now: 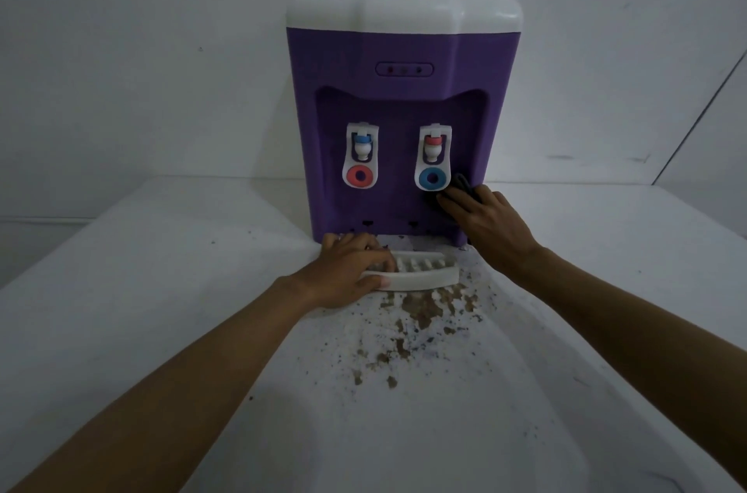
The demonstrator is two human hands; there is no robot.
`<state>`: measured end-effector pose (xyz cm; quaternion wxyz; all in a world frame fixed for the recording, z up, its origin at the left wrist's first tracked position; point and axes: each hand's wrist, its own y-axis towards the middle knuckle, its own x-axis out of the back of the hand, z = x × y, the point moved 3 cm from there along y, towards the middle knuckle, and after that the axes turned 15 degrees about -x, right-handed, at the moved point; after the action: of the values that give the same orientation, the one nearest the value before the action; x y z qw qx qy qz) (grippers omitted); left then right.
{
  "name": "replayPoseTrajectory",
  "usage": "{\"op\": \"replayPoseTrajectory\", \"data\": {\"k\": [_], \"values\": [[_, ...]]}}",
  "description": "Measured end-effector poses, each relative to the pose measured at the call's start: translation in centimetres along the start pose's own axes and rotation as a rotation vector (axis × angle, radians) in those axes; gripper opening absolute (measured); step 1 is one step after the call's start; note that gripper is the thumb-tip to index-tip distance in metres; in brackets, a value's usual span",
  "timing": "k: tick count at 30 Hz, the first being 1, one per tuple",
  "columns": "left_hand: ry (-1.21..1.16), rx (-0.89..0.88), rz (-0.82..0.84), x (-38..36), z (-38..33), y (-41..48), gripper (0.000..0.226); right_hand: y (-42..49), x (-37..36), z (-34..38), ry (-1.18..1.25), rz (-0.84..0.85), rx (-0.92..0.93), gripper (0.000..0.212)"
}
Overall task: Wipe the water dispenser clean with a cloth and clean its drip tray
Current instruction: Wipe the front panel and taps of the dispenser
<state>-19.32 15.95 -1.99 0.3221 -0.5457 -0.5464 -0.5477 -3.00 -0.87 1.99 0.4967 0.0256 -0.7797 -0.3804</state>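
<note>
— What does my feed show of the body?

— Two bare forearms. The left forearm [194, 383] fills the lower left of the frame, and the right forearm [630, 314] the lower right. Both are uncovered from the frame edge to the wrist.

— And the grips?

— I see the left grip [347, 270] just left of centre. It is bare, with slim fingers and a short, pale thumbnail [386, 283] turned toward my camera. The right grip [489, 225] is right of centre and also bare. I see its back, with the knuckles and tendon lines showing faintly.

— Any finer marks?

— The light is dim, so I can't tell from here.
</note>
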Motion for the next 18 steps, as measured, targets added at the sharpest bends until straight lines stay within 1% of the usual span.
{"op": "replayPoseTrajectory", "data": {"k": [6, 11, 13, 15, 17, 18], "values": [[-0.005, -0.046, 0.018, -0.1, -1.6, -1.2, 0.017, 0.0, -0.1, 1.0, 0.013, 0.031, -0.007, 0.067], [-0.024, -0.052, 0.055, 0.0, -1.9, -1.7, 0.017, -0.1, -1.3, 2.2, -0.047, -0.009, -0.067, 0.065], [-0.035, -0.061, 0.045, 0.2, -1.9, -2.1, 0.023, 0.0, -2.3, 2.6, -0.062, -0.006, -0.069, 0.068], [-0.088, -0.047, -0.025, 0.7, -1.7, -2.3, 0.036, 0.1, -3.0, 2.8, -0.054, -0.007, -0.049, 0.072], [-0.144, 0.003, -0.187, 1.4, -0.7, -2.6, 0.045, 0.5, -3.4, 3.3, -0.045, -0.024, -0.019, 0.077], [-0.154, 0.036, -0.286, 1.7, 0.1, -2.7, 0.046, 0.9, -3.6, 3.7, -0.039, -0.026, -0.003, 0.08]]}}
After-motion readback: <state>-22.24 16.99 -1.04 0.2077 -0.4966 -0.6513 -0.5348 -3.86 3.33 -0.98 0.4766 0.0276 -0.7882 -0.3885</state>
